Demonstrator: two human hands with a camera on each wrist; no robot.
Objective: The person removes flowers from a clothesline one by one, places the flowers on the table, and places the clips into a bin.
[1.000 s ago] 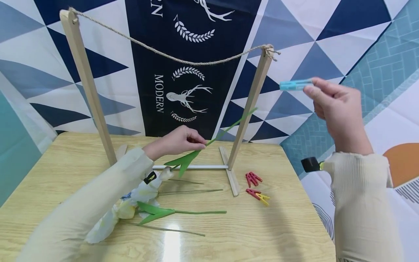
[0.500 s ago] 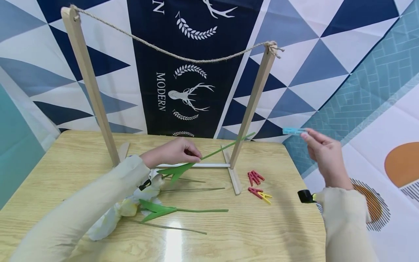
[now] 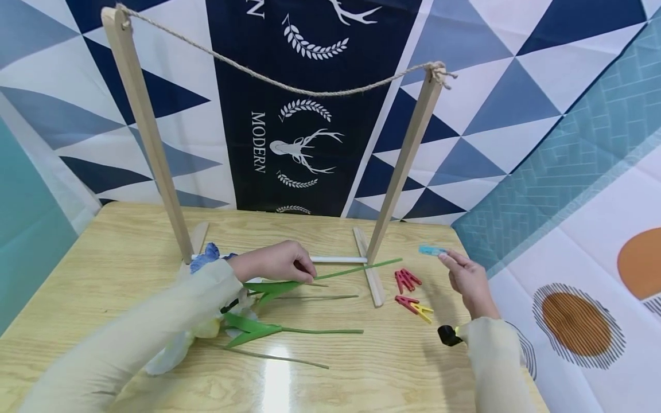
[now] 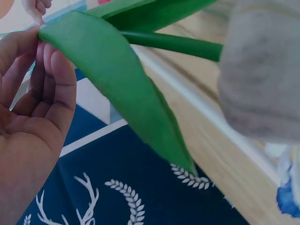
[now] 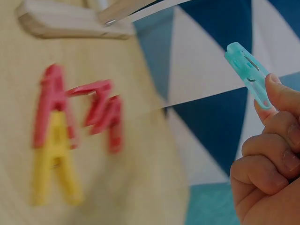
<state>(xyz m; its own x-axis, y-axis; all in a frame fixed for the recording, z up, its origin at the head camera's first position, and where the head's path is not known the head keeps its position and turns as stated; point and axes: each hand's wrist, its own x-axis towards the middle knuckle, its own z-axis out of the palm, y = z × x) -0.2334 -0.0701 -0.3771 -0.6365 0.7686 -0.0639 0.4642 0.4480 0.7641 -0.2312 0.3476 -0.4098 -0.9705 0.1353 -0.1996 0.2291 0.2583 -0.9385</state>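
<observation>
My left hand [image 3: 279, 261] pinches the green stem [image 3: 361, 268] of an artificial flower low over the table. Broad green leaves [image 4: 117, 84] spread by the fingers, and the pale bloom [image 4: 262, 70] shows in the left wrist view. Out to the right, my right hand [image 3: 467, 281] pinches a light blue clothespin [image 3: 432, 250] between thumb and forefinger. That clothespin [image 5: 247, 72] points away from the hand, its far end gripping nothing. More artificial flowers lie under the left forearm, with stems [image 3: 322, 331] to the right; a blue bloom [image 3: 205, 256] shows behind the sleeve.
A wooden stand has two tall posts [image 3: 147, 129] [image 3: 405, 163], with a sagging twine [image 3: 289, 86] tied between their tops. Red clothespins [image 3: 408, 280] and a red-and-yellow clothespin pair [image 3: 415, 308] lie on the wooden table [image 3: 382, 367]. Patterned cloth [image 3: 289, 189] hangs behind.
My right hand has come down and leftward with the light blue clothespin, toward the table's right edge. My left hand has lowered the flower, bringing its stem nearer the tabletop.
</observation>
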